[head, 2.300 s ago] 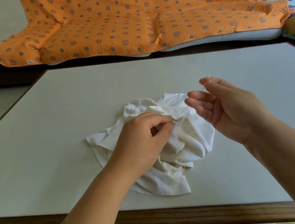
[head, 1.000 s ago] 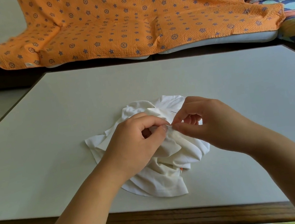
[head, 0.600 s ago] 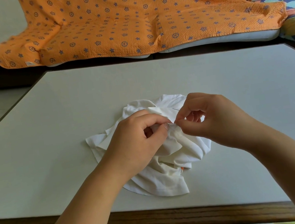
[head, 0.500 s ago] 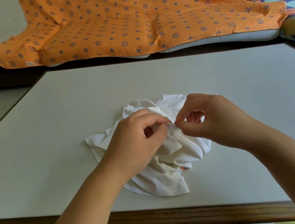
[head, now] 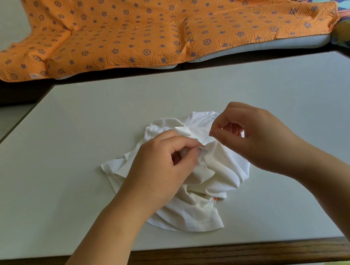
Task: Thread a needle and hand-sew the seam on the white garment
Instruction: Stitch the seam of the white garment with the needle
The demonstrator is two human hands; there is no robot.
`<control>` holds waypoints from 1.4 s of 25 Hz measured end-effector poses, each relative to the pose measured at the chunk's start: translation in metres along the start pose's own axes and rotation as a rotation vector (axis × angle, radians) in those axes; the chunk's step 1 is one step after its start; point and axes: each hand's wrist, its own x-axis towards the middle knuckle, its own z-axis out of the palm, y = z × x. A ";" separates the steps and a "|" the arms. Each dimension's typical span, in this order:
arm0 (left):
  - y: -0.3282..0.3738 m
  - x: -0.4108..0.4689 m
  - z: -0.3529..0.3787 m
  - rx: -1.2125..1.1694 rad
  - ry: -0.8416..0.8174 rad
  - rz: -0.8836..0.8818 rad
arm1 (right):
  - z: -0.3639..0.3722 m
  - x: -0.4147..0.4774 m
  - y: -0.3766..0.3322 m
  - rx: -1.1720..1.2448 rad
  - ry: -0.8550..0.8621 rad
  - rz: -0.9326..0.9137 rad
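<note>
On the bench [head: 81, 145], near its front edge, left hand [head: 163, 167] pinches a fold of the white garment [head: 220, 171] btw thumb & forefinger; right hand [head: 257, 136], fingers curled, pinches the needle [head: 206, 140] just beside it. Best draw it out straight & slow, fold kept taut. Garment's crumpled, soft creases, looks thin.

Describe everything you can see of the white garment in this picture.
The garment is thin, soft-looking white cloth, crumpled in a loose heap on the table near its front edge. Hemmed edges show at its bottom and left, and a small orange bit peeks out low on its right. The left hand rests on it and pinches a raised fold. The right hand pinches a needle whose tip meets that fold.
</note>
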 end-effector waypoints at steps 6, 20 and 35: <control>0.000 -0.001 -0.002 -0.034 -0.015 -0.024 | 0.001 0.009 0.019 -0.207 0.210 0.083; 0.003 0.000 -0.004 -0.075 -0.035 -0.102 | 0.000 -0.015 -0.017 -0.010 -0.087 0.003; 0.005 0.000 -0.011 0.022 0.042 -0.066 | -0.003 -0.016 -0.007 0.117 -0.007 0.003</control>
